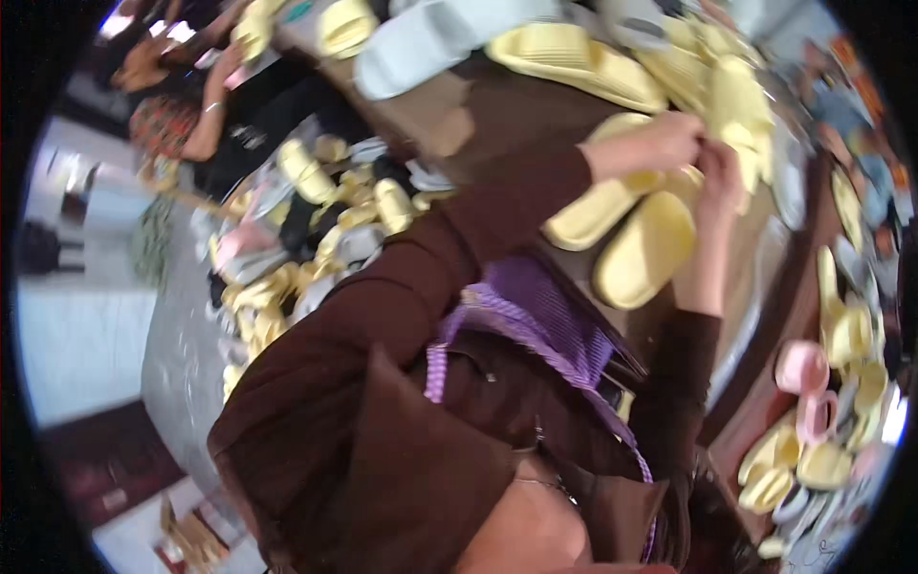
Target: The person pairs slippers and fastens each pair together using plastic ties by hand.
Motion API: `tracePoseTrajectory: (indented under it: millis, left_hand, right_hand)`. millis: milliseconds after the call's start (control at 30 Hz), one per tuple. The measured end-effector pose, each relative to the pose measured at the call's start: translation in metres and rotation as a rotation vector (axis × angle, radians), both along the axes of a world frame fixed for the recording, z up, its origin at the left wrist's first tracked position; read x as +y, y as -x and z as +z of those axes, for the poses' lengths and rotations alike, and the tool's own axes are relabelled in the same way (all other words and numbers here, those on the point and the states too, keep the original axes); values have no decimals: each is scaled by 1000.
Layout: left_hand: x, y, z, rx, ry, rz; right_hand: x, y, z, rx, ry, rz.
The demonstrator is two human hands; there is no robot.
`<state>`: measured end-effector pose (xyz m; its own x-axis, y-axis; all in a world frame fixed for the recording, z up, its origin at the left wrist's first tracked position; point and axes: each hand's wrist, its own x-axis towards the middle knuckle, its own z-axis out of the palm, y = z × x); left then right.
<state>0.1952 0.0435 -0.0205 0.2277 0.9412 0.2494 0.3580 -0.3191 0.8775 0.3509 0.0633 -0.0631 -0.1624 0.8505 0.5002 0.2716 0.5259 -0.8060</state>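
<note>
My left hand [665, 142] reaches across the brown table, its fingers closed in a pinch. Close against it, my right hand [721, 182] is closed too, fingertips near those of the left. Whatever sits between the fingertips is too small and blurred to make out. Just below the hands lies a pale yellow slipper [647, 251], its sole end toward me. A second yellow slipper [588, 212] rests beside it on the left, partly hidden by my left hand and forearm. Right of the hands, more yellow slippers [738, 115] are stacked in a pile.
Grey slippers [413, 48] and yellow slippers [574, 59] line the table's far side. A heap of mixed slippers [316, 220] lies to the left. More yellow and pink slippers [805, 368] are piled at right. Another person [182, 120] works at the far left.
</note>
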Motion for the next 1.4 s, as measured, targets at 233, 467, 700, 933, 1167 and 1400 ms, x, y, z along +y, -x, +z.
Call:
tracePoseTrajectory:
  millis: [233,467,700,933,1167,1400]
  left_hand:
    - [14,-15,-30,-161,53,-67]
    - [8,-3,-35,-638,315,-96]
    - [5,0,-31,-735,333,-145]
    - [6,4,-31,-749,361,-196]
    - [6,2,-31,-721,365,-179]
    - [5,2,-30,-711,359,-171]
  right_hand:
    - [-22,-5,7,136,-24,-186]
    - [-37,0,25,238,221,-237]
    - [-43,8,24,-59,-24,-270]
    - [-42,4,23,-192,-109,-306]
    - [-41,5,20,-227,-159,-316]
    - [-43,6,20,-249,-215,-313]
